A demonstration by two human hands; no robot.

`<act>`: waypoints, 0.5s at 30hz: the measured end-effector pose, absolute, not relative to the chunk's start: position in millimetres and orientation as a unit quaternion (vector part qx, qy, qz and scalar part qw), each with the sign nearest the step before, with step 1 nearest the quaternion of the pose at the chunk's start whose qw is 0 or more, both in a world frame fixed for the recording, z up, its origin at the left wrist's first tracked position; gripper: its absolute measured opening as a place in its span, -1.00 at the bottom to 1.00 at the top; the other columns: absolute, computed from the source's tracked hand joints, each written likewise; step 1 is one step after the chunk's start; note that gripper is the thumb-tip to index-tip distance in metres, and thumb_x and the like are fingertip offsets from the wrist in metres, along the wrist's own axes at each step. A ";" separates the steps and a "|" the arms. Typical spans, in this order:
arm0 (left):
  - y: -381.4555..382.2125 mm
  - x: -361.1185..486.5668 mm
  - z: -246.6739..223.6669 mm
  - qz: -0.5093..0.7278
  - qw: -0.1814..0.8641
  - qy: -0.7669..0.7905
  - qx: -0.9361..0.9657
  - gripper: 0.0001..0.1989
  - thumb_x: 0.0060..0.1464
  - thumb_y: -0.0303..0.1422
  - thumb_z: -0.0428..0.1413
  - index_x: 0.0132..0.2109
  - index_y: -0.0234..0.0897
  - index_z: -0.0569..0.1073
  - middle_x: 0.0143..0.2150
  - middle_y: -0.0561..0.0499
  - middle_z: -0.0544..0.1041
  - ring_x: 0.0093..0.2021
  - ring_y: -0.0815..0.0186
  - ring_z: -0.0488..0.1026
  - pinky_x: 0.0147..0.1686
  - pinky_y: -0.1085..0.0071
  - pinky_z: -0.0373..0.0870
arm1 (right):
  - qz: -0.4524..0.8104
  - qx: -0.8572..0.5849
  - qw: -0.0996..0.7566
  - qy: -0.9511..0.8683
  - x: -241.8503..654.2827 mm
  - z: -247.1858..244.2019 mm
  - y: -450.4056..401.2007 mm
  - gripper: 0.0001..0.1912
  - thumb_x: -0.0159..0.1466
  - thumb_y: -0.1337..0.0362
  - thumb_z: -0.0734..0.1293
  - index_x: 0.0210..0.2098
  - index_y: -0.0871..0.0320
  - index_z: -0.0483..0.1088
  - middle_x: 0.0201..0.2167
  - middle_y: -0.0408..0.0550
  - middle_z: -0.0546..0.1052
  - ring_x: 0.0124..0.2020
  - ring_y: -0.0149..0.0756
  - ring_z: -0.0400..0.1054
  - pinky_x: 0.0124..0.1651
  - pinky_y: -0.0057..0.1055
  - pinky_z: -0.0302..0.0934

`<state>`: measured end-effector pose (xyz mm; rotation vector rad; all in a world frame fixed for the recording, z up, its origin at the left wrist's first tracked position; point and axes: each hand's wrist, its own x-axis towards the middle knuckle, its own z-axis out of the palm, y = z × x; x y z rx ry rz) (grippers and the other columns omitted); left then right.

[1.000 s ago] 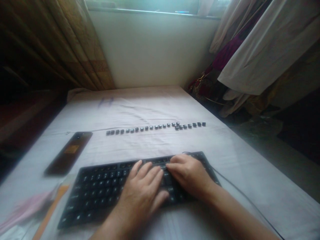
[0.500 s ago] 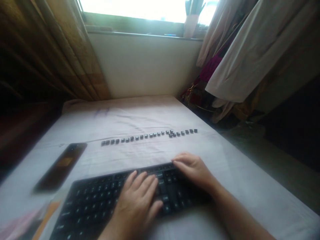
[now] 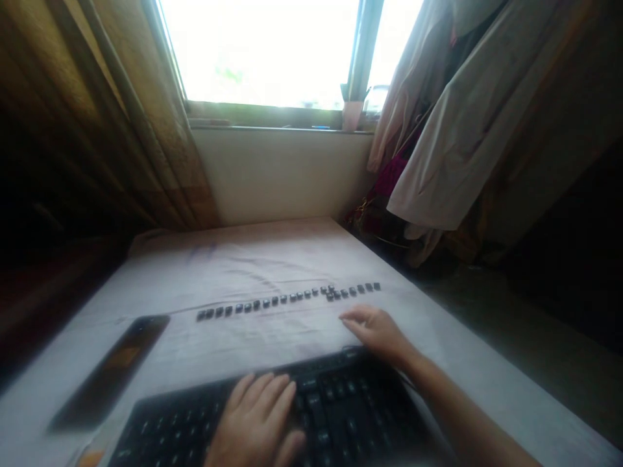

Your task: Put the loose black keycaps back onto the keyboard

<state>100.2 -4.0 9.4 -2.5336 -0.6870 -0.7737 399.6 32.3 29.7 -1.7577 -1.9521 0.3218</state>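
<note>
A black keyboard [image 3: 311, 383] lies across the near part of the cloth-covered surface. My left hand [image 3: 260, 415] rests flat over its middle keys, fingers stretched out. Just past the keyboard's far right edge is my right hand [image 3: 374, 331], raised a little, its thumb and forefinger pressed together. Whatever may be between those fingertips is too small to make out. A line of several small black keycaps [image 3: 267, 303] runs across the cloth beyond the keyboard. At its right end, a second short row of keycaps [image 3: 353, 292] sits close to the first.
On the left lies a dark phone [image 3: 114, 366]. A pale, wrinkled sheet [image 3: 272, 256] covers the surface, which reaches a wall [image 3: 282, 175] under a bright window. Hanging clothes [image 3: 438, 162] are at the right, a gold curtain [image 3: 160, 149] at the left.
My right hand has moved off the keyboard's top edge toward the keycap rows, fingers pinched. My left hand stays on the keys. The view has tilted up.
</note>
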 end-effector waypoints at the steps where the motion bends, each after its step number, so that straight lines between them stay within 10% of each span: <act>1: -1.2 96.7 8.6 -0.276 0.214 -0.249 -0.904 -0.68 0.23 -0.19 0.06 0.02 -0.23 0.53 -0.06 0.02 0.64 -0.10 0.24 0.55 -0.05 0.33 0.37 | 0.093 -0.651 0.225 -0.719 400.3 31.1 40.5 -0.77 0.30 0.33 0.28 -0.20 0.11 0.60 -0.24 -0.03 0.65 -0.21 -0.25 0.54 -0.11 -0.35 0.40; 15: 5.0 82.0 -1.0 -0.245 0.229 -0.278 -0.900 -0.67 0.26 -0.16 0.03 0.01 -0.24 0.52 -0.04 -0.01 0.64 -0.12 0.18 0.58 -0.13 0.25 0.48 | -0.021 -0.688 0.041 -0.724 389.3 34.9 96.0 -0.77 0.35 0.27 0.26 -0.16 0.07 0.58 -0.11 0.04 0.54 -0.10 -0.18 0.41 -0.12 -0.40 0.22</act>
